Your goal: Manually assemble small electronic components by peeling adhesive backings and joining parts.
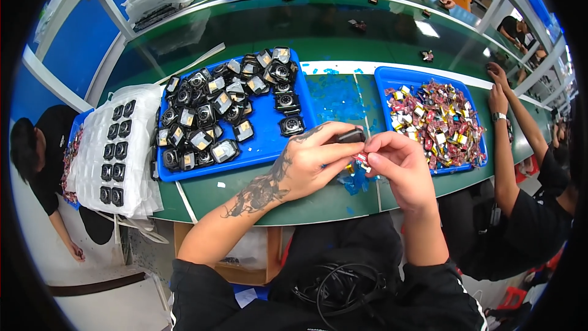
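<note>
My left hand [315,158] is closed around a black watch case [350,136], held above the table's front edge between the two blue trays. Close beside it, my right hand [404,168] pinches a small red-and-white part [362,159] between thumb and forefinger. Fingers cover most of this part, and whether it is joined to the case I cannot tell. Left of my hands, a blue tray [307,101] holds a heap of black watch cases [205,113]. On the right, another blue tray [381,86] bears a pile of small red, white and yellow parts [438,125].
Blue film scraps [334,101] litter the green table [245,208]. At the left, black cases sit in rows on a stack of white trays [138,175]. Beyond runs a green conveyor belt [318,30] with a few small parts. A co-worker's arms [505,141] reach in at right.
</note>
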{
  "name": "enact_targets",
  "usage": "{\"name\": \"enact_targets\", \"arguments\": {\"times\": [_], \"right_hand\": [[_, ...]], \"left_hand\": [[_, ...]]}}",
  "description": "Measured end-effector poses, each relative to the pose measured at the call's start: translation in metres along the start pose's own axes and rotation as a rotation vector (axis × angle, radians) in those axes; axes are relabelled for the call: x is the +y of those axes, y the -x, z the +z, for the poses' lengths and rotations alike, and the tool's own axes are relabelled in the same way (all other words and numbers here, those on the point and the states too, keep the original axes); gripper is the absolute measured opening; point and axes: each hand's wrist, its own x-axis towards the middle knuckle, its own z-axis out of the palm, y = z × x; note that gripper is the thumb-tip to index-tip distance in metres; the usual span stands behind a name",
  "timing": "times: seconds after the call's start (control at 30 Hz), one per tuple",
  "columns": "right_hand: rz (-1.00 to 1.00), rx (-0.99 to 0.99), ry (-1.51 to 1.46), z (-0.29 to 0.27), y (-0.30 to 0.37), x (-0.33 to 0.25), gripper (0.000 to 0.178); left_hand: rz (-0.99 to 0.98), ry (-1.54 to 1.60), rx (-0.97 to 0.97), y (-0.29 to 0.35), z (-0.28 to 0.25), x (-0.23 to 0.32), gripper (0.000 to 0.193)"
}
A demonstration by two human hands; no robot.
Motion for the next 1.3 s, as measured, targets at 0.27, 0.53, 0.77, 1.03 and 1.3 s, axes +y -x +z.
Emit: {"name": "enact_targets", "arguments": {"times": [0.27,0.53,0.77,1.03,1.3], "right_hand": [[-0.037,-0.005,-0.066,-0.006,0.002,0.007,0.013],[-0.255,0.198,0.227,0.017,0.005,0.006,0.019],[-0.320,0.246,0.406,0.015,-0.007,0.020,0.021],[-0.393,0.350,0.290,0.022,-0.006,0.030,0.020],[-0.387,0.332,0.441,0.024,-0.005,0.036,0.023]], "left_hand": [[-0.488,0.537,-0.133,0.003,0.009,-0.001,0.017],[-0.875,0.822,-0.090,0.000,0.008,0.003,0.018],[-0.606,0.671,-0.041,0.000,0.008,0.002,0.031],[-0.583,0.671,-0.014,0.001,0.011,0.003,0.035],[-0.533,0.672,0.027,0.005,0.018,0.002,0.045]]}}
